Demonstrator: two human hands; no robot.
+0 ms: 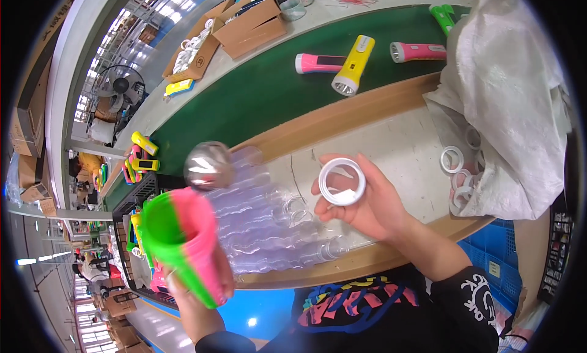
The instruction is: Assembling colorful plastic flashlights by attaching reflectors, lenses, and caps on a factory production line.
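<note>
My left hand (191, 307) is closed around a green-and-pink flashlight housing (199, 230), tilted with its wide round mouth open at the top. Just beyond that mouth is a shiny silver reflector (209, 165), blurred; whether it is joined to the housing I cannot tell. My right hand (382, 209) grips a white threaded ring (342, 182) between thumb and fingers, its opening facing up. Between the hands, rows of clear plastic lens caps (263, 221) lie nested in the shallow cardboard tray (342, 117).
Finished-looking flashlights, a yellow one (354, 65) and a pink one (419, 52), rest on the green belt (257, 78). A whitish sack (510, 102) spills white rings (452, 159) at right. Cartons (251, 26) stand behind the belt; a fan (119, 87) is at far left.
</note>
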